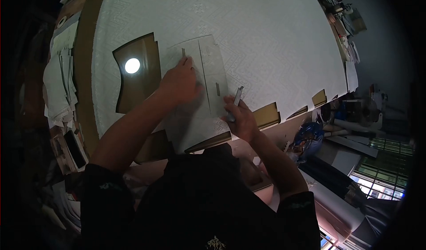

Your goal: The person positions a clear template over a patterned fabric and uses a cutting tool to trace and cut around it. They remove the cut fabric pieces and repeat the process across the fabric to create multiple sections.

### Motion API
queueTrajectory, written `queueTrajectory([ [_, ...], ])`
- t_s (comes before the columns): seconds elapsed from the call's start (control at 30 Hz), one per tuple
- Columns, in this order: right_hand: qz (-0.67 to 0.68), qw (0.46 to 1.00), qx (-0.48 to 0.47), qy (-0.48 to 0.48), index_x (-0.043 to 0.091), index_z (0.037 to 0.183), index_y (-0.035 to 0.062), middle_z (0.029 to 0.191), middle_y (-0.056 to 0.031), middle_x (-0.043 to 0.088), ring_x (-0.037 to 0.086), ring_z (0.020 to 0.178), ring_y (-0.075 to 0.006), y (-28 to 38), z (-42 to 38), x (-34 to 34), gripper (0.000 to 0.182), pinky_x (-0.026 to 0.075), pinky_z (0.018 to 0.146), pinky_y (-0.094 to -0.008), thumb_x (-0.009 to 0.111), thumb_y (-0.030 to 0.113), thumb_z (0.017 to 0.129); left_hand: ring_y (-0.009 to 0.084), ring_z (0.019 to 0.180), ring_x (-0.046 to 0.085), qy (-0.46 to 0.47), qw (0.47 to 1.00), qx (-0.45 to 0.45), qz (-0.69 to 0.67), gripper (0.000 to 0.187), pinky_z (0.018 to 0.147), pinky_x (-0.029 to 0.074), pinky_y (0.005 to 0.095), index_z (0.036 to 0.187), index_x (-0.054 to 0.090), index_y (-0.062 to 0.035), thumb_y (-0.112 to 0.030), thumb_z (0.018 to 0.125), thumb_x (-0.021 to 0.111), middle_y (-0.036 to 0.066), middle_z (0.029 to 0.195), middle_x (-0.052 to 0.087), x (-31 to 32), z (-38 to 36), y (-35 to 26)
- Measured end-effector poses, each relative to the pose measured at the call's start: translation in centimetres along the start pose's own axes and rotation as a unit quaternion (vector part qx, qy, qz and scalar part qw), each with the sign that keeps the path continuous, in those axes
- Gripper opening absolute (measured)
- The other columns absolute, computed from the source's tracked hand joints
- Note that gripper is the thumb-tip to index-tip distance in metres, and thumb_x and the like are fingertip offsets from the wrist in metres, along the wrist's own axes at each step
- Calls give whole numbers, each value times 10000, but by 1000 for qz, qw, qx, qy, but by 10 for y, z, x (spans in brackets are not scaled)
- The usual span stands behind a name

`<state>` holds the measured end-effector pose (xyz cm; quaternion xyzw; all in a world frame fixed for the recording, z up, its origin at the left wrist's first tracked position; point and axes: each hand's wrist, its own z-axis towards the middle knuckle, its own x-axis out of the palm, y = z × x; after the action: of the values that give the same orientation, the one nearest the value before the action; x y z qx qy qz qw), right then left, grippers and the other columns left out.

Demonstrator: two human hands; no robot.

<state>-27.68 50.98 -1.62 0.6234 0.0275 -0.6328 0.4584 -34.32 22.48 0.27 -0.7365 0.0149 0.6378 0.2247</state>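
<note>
A pale, semi-transparent pattern template (213, 68) lies on the white patterned material (275, 50). A long dark line runs down it, and two short narrow slots show on it. My left hand (179, 81) rests on the template's left part, fingertips just below the upper slot, thumb apart from the fingers. To the right of the template, my right hand (242, 119) is closed around a silver utility knife (237, 98). The knife's dark-tipped end points up and away from me. Part of the template is hidden beneath my left hand.
A curved cut-out (141, 83) on the left bares the brown tabletop, with a bright round reflection in it. More cut-outs (267, 116) run along the near edge. Stacked paper sheets (60, 88) sit at the left; a blue plastic bag (309, 135) lies at the right.
</note>
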Motion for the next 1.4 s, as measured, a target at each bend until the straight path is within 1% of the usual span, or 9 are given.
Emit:
queueTrajectory([
  [0.1,7,1000,-7,2,594,1178,26,1401,-202,651,602,1306,-435,-4,0,1,481,539,1055,-481,869,86,787,424,1534,331,67,997,-36,12,940,1166,466,455,1346,535,170,-541,804,827,309,1575,387,-19,-2,-17],
  [0.17,24,999,-21,-31,602,1160,40,1403,-196,652,607,1303,-423,-11,-3,7,459,536,1058,-485,869,94,790,458,1545,292,86,995,-31,30,1238,1166,467,473,1447,408,180,-604,640,924,330,1580,342,-18,-2,-24],
  [0.27,27,999,-17,-19,610,1150,52,1401,-191,654,607,1303,-423,-12,-2,6,436,530,1064,-488,865,119,802,496,1528,298,128,989,-64,41,1309,1136,504,482,1474,396,142,-558,542,992,356,1560,356,-28,8,-40],
  [0.57,36,996,-62,-52,623,1166,57,1377,-202,660,612,1290,-428,-24,-5,13,408,504,1080,-541,833,199,846,471,1555,264,178,975,-132,20,1398,1150,480,519,1622,292,-79,-385,486,1046,270,1631,257,-33,23,-57],
  [0.77,50,994,-76,-55,626,1155,50,1374,-211,656,616,1284,-425,-29,-5,14,377,495,1080,-553,812,198,863,496,1572,208,183,970,-146,63,1415,1161,460,556,1629,291,-99,-382,469,1051,276,1726,104,-33,25,-62],
  [1.1,138,985,-49,-88,654,1133,65,1259,-200,717,658,1227,-434,-29,-15,5,353,554,990,-502,834,92,831,572,1542,204,186,970,-126,87,1442,1145,476,564,1623,261,-45,-420,475,1049,316,1706,129,-31,28,-64],
  [1.2,146,985,-60,-62,683,1110,66,1104,-160,748,713,1080,-388,-25,-33,-23,330,577,898,-457,833,30,818,566,1546,201,203,965,-140,90,1447,1163,459,563,1623,255,-40,-434,479,1048,312,1708,126,-33,28,-66],
  [1.3,180,983,36,15,705,1120,57,970,-122,729,718,908,-323,-20,-51,-49,328,569,816,-408,818,-3,819,567,1549,188,216,963,-135,89,1460,1187,436,549,1628,239,-37,-439,481,1048,312,1707,119,-30,29,-65],
  [1.4,176,984,-10,-2,700,1160,43,869,-102,693,683,778,-259,-21,-38,-59,318,550,741,-380,785,-21,860,564,1555,166,213,963,-145,76,1492,1208,413,536,1638,217,-35,-444,469,1050,308,1708,112,-31,29,-63],
])
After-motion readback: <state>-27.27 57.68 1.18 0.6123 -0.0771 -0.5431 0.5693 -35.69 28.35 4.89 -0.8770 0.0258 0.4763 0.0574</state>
